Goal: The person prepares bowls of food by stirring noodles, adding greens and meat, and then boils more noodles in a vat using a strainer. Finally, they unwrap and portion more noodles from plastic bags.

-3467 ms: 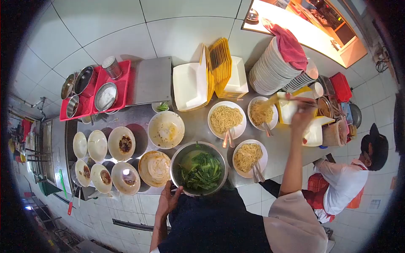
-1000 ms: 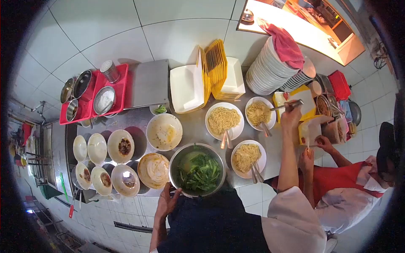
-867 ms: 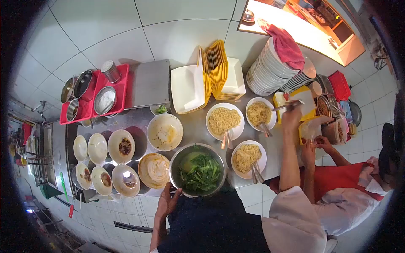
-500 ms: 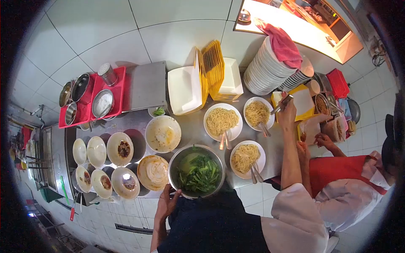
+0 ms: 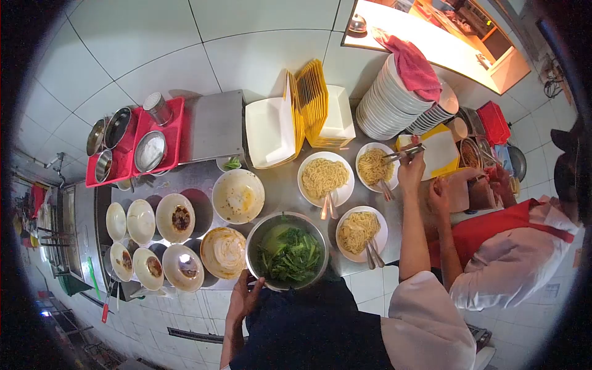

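Note:
My left hand (image 5: 245,295) grips the near-left rim of a steel bowl (image 5: 248,246) that holds leafy greens (image 5: 291,251) in liquid. In my right hand (image 5: 412,171) are metal tongs (image 5: 404,153), their tips pointing left over the noodles in the back-right bowl (image 5: 364,149). Two more noodle bowls are close by: one plate-like white bowl (image 5: 349,185) to its left and another bowl (image 5: 385,237) nearer me. Cutlery rests on the rims of all three. A bowl smeared with sauce (image 5: 213,262) sits left of the greens.
Several bowls with sauce (image 5: 185,216) cover the left counter, below a red tray (image 5: 176,132). Yellow-edged paper trays (image 5: 271,132) and stacked white bowls (image 5: 385,102) stand along the wall. At right a co-worker in a red apron (image 5: 487,237) has both hands near food containers.
My right hand has moved slightly left and down, bringing the tongs over the back-right noodles. The co-worker's hands have shifted, one rising toward the containers. My left hand stays at the rim.

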A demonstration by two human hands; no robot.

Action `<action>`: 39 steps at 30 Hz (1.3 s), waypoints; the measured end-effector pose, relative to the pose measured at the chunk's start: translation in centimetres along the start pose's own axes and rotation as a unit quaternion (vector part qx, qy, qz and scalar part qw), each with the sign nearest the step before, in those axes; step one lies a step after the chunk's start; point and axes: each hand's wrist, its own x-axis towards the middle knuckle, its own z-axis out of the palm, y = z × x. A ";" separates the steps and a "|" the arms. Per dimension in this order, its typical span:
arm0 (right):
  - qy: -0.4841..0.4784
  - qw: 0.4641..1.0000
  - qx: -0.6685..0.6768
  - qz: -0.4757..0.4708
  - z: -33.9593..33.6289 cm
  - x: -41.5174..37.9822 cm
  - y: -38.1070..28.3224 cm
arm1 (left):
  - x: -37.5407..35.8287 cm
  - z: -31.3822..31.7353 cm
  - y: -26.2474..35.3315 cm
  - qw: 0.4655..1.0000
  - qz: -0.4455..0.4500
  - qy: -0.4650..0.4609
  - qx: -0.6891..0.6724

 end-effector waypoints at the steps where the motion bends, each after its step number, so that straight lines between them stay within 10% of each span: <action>1: 0.000 1.000 0.000 0.000 0.2 0.0 0.5 | 0.0 0.0 0.0 1.000 0.000 0.000 0.000; 11: 0.164 0.977 0.134 0.003 -0.3 -0.2 2.3 | 0.1 0.8 -3.0 1.000 0.005 0.013 -0.022; 13: 0.004 0.997 -0.064 -0.040 -1.2 0.4 0.7 | 0.8 0.4 -2.5 0.999 0.006 0.020 -0.040; 15: 0.080 0.996 0.017 0.028 -1.7 0.6 -0.9 | 0.2 0.1 -1.2 0.999 -0.031 -0.006 -0.017; 17: -0.078 0.996 -0.029 -0.035 -1.2 0.7 0.4 | 0.6 -0.2 -1.4 0.999 -0.028 -0.007 -0.025; 22: 0.055 0.992 0.105 -0.037 -0.7 1.1 1.1 | 0.1 -0.5 0.6 0.999 -0.025 -0.022 -0.012; 26: -0.067 0.996 0.016 0.062 -1.7 0.5 1.9 | 0.4 -0.1 -1.6 0.999 -0.019 -0.014 -0.021; 28: -0.082 0.995 0.003 -0.051 -1.7 0.4 2.8 | 0.3 0.1 -1.5 1.000 0.004 -0.007 0.003; 39: 0.097 0.995 -0.018 0.032 -1.2 0.7 2.9 | 0.0 -0.1 0.2 1.000 0.005 -0.003 -0.013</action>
